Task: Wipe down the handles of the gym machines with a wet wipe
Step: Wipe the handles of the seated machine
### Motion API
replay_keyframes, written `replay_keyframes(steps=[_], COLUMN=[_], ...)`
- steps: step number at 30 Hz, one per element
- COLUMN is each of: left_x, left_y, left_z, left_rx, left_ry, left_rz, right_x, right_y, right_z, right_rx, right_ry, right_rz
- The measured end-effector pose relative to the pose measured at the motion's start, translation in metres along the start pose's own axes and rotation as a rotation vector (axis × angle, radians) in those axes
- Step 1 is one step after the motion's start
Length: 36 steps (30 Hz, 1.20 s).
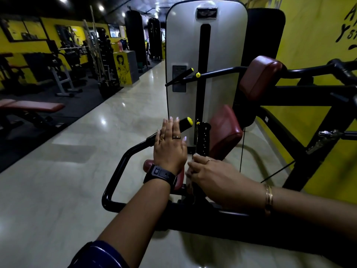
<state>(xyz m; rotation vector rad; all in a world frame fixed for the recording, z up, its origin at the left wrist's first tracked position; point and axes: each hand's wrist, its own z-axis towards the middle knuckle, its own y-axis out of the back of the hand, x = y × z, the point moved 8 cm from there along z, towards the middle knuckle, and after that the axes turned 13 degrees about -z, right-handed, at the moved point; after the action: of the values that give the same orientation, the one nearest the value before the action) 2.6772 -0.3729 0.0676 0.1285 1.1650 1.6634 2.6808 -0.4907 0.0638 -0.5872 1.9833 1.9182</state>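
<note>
Our left hand (170, 147) lies flat on top of the slanted handle (185, 123) with the yellow end cap, fingers straight and together. Our right hand (210, 175) is curled round the bottom of the upright handle (202, 138) just beside it, the ribbed black one. There's a pale sliver (187, 174) at those fingers, but we can't tell if it's the wet wipe. Black watch (160, 174) on the left wrist, gold bangles (268, 200) on the right. Both handles sit at the near end of the machine's black frame (114, 182). A maroon pad (226, 132) is right behind them, and the grey weight-stack cover (218, 55) stands at the far end. 2 more yellow-tipped bars (198, 75) stick out higher up.
</note>
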Motion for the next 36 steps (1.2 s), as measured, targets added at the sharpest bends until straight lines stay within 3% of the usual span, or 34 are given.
replay_keyframes(steps=[9,15,24,28,33,36], left_x=[0.001,0.001,-0.001,0.000,0.001,-0.002], left_y=[-0.001,-0.001,0.000,0.001,0.002,0.004], left_z=[0.001,0.001,0.000,0.001,0.002,-0.002], left_rx=[0.015,0.000,-0.011,0.014,-0.009,-0.011], left_ry=[0.018,0.006,-0.003,0.000,-0.012,-0.023], left_rz=[0.009,-0.007,-0.028,-0.040,-0.039,-0.077], right_x=[-0.066,-0.052,0.008,-0.018,-0.058,-0.063], right_y=[0.004,0.021,0.028,0.031,-0.008,-0.012], right_z=[0.010,-0.008,-0.018,-0.015,-0.013,-0.012], right_rx=[-0.041,-0.115,-0.032,-0.016,0.022,-0.009], right_ry=[-0.195,-0.296,-0.044,-0.156,-0.587,-0.661], right_rz=[0.106,0.173,0.174,0.654,1.717,2.014])
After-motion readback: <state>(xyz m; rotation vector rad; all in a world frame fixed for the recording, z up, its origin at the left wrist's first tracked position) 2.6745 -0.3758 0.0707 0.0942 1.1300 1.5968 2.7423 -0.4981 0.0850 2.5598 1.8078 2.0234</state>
